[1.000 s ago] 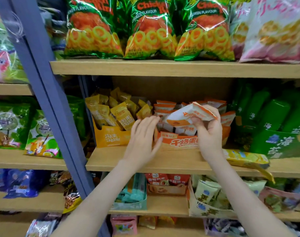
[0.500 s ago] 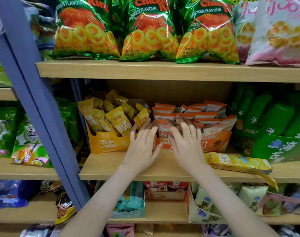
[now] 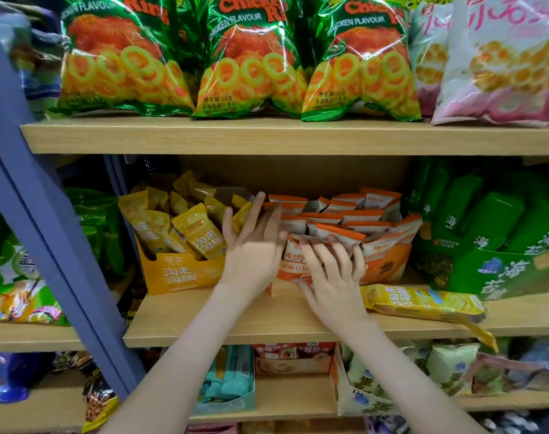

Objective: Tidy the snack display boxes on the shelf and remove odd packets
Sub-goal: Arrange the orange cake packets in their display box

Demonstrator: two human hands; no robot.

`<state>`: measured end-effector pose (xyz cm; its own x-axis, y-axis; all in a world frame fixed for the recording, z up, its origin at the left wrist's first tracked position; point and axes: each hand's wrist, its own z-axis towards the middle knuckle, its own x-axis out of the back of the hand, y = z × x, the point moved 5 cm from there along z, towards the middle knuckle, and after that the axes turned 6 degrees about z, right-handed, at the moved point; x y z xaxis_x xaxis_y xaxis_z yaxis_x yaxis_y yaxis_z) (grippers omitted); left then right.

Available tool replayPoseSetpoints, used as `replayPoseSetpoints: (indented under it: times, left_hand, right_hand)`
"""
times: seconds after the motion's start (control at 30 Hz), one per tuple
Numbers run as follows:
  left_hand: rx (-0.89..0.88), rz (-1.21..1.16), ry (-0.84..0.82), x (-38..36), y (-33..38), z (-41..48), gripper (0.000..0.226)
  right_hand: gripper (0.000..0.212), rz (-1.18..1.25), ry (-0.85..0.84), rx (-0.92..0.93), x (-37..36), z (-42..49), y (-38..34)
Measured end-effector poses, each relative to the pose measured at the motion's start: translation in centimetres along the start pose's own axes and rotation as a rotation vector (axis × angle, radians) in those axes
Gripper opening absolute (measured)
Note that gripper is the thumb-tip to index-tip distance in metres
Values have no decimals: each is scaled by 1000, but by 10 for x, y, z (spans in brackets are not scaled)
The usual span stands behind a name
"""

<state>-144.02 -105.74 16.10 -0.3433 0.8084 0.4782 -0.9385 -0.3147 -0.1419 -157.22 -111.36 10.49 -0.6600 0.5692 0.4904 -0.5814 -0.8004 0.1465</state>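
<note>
on the middle shelf [image 3: 266,324], left hand [image 3: 251,249] is resting flat against the orange box [image 3: 389,267]. right hand [image 3: 332,277] is pressing, spread open, on its packets [image 3: 338,228], seemingly gripping nothing.

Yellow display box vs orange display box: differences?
Yellow display box holds yellow packets leaning at mixed angles; orange display box holds orange-and-white packets in overlapping rows. Yellow box's front shows almost whole; the right hand covers part of the orange box's front. Both sit side by side on the shelf.
</note>
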Motion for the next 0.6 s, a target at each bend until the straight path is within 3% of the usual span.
replayPoseSetpoints:
  times: [0.27, 0.43, 0.53, 0.6]
  left_hand:
    - [-168, 23, 23, 4, -12, 2, 39]
    - [-191, 93, 13, 7, -12, 11, 21]
    - [-141, 28, 108, 23, -6, 14, 9]
    - [-60, -51, 220, 42, -7, 17, 14]
  right_hand:
    - [62, 22, 48, 24, -1, -4, 3]
    - [65, 23, 32, 6, -4, -6, 1]
    - [67, 45, 27, 3, -6, -6, 0]
    - [66, 49, 25, 3, -6, -6, 0]
